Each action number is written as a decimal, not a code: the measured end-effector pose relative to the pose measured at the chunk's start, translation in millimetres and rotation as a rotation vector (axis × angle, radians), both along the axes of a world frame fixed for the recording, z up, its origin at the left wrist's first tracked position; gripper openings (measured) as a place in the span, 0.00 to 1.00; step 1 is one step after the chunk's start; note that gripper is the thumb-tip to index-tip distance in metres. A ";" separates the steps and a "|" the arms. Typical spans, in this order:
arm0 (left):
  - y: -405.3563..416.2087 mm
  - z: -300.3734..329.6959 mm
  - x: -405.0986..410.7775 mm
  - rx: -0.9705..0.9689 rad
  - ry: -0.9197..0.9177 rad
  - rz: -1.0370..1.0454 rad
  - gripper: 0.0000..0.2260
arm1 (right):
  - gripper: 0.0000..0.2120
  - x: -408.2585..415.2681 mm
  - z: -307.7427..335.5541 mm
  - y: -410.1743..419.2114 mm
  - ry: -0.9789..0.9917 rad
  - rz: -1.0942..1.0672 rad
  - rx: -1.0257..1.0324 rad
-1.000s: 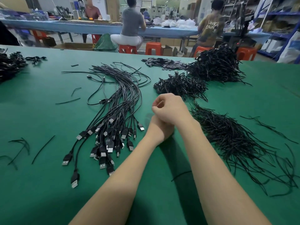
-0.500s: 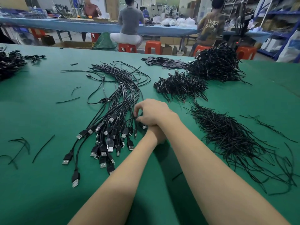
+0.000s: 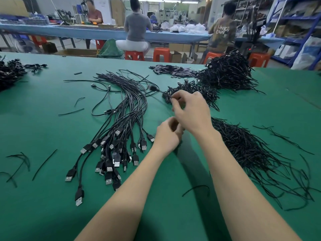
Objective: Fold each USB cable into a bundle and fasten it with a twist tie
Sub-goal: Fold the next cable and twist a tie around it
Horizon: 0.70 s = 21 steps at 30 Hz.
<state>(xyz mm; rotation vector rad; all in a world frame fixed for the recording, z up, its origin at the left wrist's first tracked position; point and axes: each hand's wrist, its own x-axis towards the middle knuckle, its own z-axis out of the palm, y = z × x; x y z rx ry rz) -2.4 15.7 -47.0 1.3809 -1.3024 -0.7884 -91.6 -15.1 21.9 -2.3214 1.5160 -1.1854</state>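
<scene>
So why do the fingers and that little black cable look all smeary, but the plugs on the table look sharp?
Head view: the right hand and the cable it pinches are motion-blurred, as are the left hand's fingertips; the loose USB cables lie still, so they stay crisp; the wide lens bends the green table edge; the arms cast soft shadows.

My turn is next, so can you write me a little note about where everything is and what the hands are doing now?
Right hand: raised, pinching one cable that trails left, blurred.
Left hand: fingers curled below it; what it holds is hidden.
Loose cables: fanned on the green table, plugs toward you.
Twist ties: heap on the right.
Done: bundles piled at the back.
Left: fold this cable, tie it, then the rest.
</scene>
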 end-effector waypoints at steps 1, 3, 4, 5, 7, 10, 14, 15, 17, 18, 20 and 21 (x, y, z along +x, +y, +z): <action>-2.4 -0.2 -0.3 -0.009 0.014 0.041 0.05 | 0.08 -7.0 0.3 0.6 -0.054 0.010 -0.002; -4.3 -0.7 1.7 -0.018 0.138 0.144 0.05 | 0.07 -19.2 -2.4 5.4 -0.203 0.070 0.030; -4.4 0.1 2.7 -0.022 0.192 0.186 0.06 | 0.06 -24.0 -6.2 8.4 -0.260 0.088 0.059; -3.9 1.1 2.4 -0.030 0.236 0.207 0.06 | 0.06 -28.1 -11.6 10.5 -0.287 0.087 0.085; -2.4 4.2 3.1 -0.070 0.292 0.209 0.08 | 0.06 -33.5 -23.8 12.2 -0.276 0.056 0.160; -3.9 8.9 -0.5 -0.047 0.361 0.071 0.14 | 0.07 -34.9 -35.0 11.5 -0.257 0.045 0.344; -2.2 19.4 -10.9 0.133 0.610 -0.206 0.20 | 0.08 -31.6 -34.3 15.4 -0.360 0.115 0.423; -2.1 21.5 -11.1 0.135 0.634 -0.206 0.20 | 0.08 -31.9 -33.2 17.1 -0.364 0.142 0.453; -3.3 26.2 -7.7 0.123 0.731 -0.143 0.19 | 0.09 -37.3 -30.3 20.3 -0.352 0.215 0.587; -4.4 28.7 -5.0 0.135 0.807 -0.101 0.19 | 0.10 -41.9 -27.4 22.3 -0.355 0.264 0.684; -5.1 34.3 0.0 0.190 0.986 -0.038 0.16 | 0.08 -51.5 -19.7 26.8 -0.383 0.365 0.853; -4.6 36.9 2.7 0.216 1.077 -0.024 0.15 | 0.07 -55.1 -15.3 29.0 -0.376 0.399 0.894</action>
